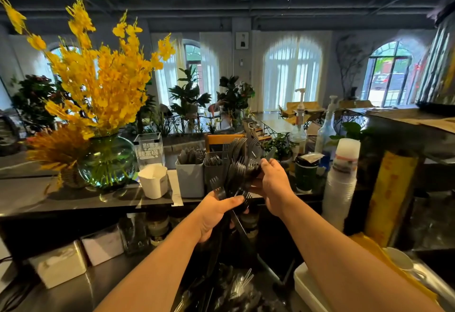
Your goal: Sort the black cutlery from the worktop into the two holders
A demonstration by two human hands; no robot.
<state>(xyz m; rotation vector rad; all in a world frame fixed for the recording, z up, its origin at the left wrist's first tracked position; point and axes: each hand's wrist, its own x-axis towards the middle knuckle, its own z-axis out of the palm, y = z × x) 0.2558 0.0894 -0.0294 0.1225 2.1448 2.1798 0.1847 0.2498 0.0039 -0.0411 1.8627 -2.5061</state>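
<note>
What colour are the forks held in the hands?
Black: the forks show best in the head view.

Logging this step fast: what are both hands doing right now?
Left hand: grips a bundle of black forks.
Right hand: pinches some forks near the top of that same bundle.

1. A dark shelf point(73, 201) carried a glass vase point(107, 161), a white cup point(153, 181), and a pale holder point(190, 180) beside a darker holder point(212, 172).
2. The steel worktop point(73, 295) below bore napkin boxes point(59, 265) and loose black cutlery point(229, 292).
</note>
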